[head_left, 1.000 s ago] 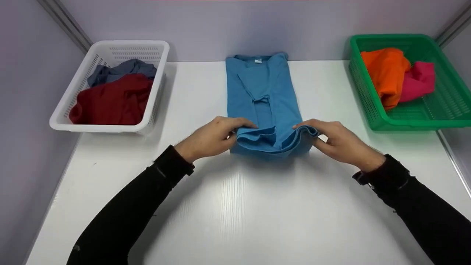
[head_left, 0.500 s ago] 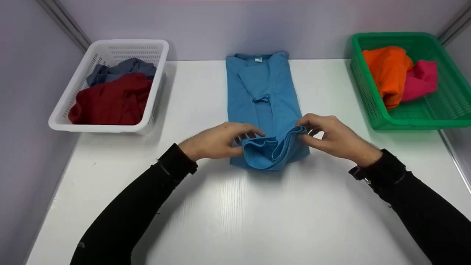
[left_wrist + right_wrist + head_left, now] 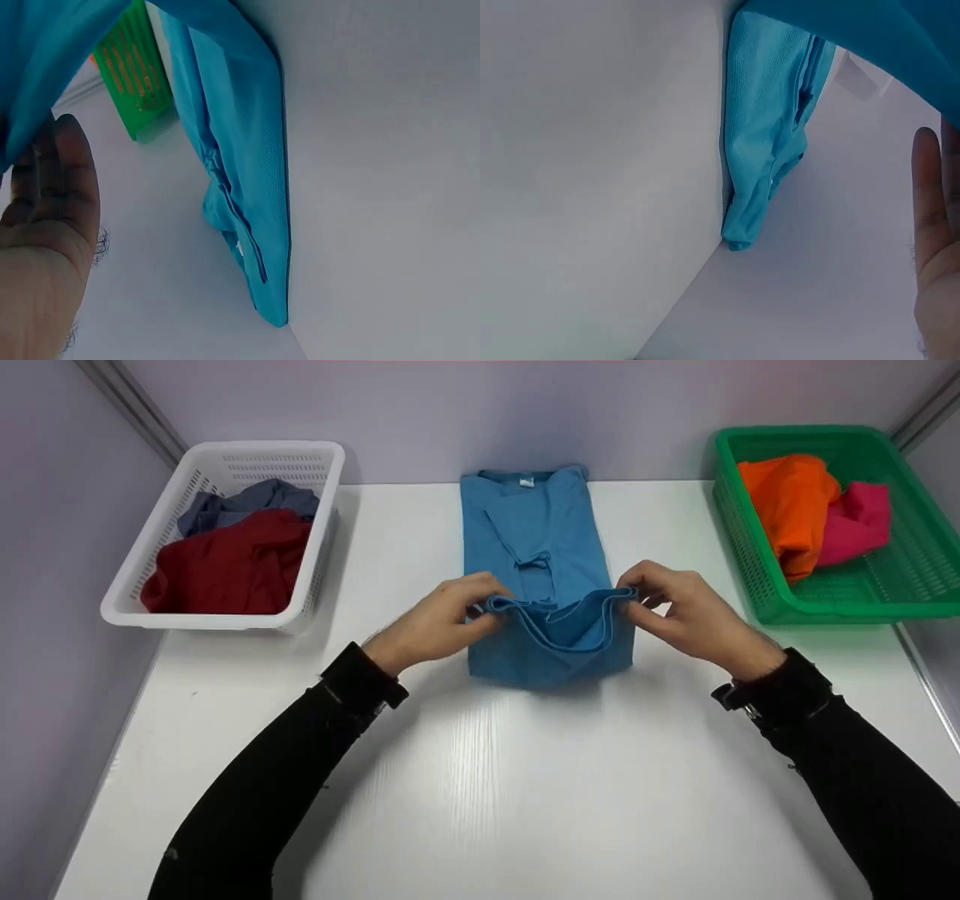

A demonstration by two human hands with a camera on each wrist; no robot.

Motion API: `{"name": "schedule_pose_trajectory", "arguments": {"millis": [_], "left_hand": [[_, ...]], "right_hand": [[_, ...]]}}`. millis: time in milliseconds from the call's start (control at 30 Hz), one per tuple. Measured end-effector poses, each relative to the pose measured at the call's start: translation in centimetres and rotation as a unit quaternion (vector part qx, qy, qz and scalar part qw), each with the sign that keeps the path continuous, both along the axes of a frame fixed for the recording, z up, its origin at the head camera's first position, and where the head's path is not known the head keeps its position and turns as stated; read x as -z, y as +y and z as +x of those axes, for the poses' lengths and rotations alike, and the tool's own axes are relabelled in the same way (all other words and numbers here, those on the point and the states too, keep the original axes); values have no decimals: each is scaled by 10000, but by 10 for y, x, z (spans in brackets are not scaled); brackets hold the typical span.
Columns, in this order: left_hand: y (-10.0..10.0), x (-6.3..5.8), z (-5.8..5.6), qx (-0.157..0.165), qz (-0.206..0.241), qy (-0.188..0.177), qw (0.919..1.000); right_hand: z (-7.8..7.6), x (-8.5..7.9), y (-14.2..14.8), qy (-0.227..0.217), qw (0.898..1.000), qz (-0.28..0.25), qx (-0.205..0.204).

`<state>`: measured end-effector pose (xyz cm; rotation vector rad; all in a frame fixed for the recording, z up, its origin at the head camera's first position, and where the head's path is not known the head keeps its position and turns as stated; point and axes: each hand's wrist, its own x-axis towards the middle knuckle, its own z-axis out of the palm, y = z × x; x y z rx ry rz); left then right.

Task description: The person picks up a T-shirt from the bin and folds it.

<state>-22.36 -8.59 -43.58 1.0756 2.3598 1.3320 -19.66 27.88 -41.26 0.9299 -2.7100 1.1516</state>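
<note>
A blue shirt [image 3: 574, 521] lies folded into a long strip on the white table, its collar with a white tag toward the back wall. My left hand [image 3: 448, 616] pinches the left corner of its hem, and my right hand [image 3: 679, 611] pinches the right corner. Between them the near end is lifted off the table, the layered hem sagging in the middle. From the left wrist view, the raised cloth [image 3: 45, 52] hangs over the fingers of the left hand [image 3: 56, 202]. Raised cloth also covers the fingertips of the right hand [image 3: 937, 217] in the right wrist view.
At the back left stands a white basket [image 3: 217, 621] holding a dark red garment [image 3: 232, 562] and a grey-blue one [image 3: 251, 502]. A green basket [image 3: 862, 611] at the back right holds orange cloth [image 3: 791, 510] and pink cloth [image 3: 855, 529]. Walls enclose the table [image 3: 525, 795].
Half a second ago the hem sagged lower and the left fingers were looser. Both hands have since moved up and away from the body, raising the hem and spreading it wider.
</note>
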Motion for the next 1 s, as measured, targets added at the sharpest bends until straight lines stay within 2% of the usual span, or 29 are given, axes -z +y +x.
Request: {"name": "schedule_pose_trajectory", "arguments": {"millis": [100,200,400,567,667,767,833,900,1000], "left_hand": [[0,-3,-12,-624,220,-313,9973],[1,-4,-25,-1069,259,-564,9923],[4,1,-57,-1531,78,-954,9836],[3,14,-80,-1777,-438,-907,9789],[1,21,-87,-1860,-840,-683,9766],[-1,25,-88,-1982,-1187,-235,9727],[-2,27,-87,-2133,-1519,260,9648],[-2,27,-83,-2228,-1894,804,9529],[2,27,-78,-2171,-2399,1382,9361]], "right_hand": [[-14,1,0,57,9997,-11,219],[-30,5,0,70,9991,41,427],[-65,18,-1,-263,9960,88,852],[-87,29,-1,-629,9873,602,1326],[-95,34,0,-805,9763,1224,1595],[-97,38,2,-849,9645,1790,1748],[-97,41,3,-805,9589,2053,1783],[-96,42,3,-733,9561,2221,1768],[-92,43,1,-655,9532,2421,1687]]}}
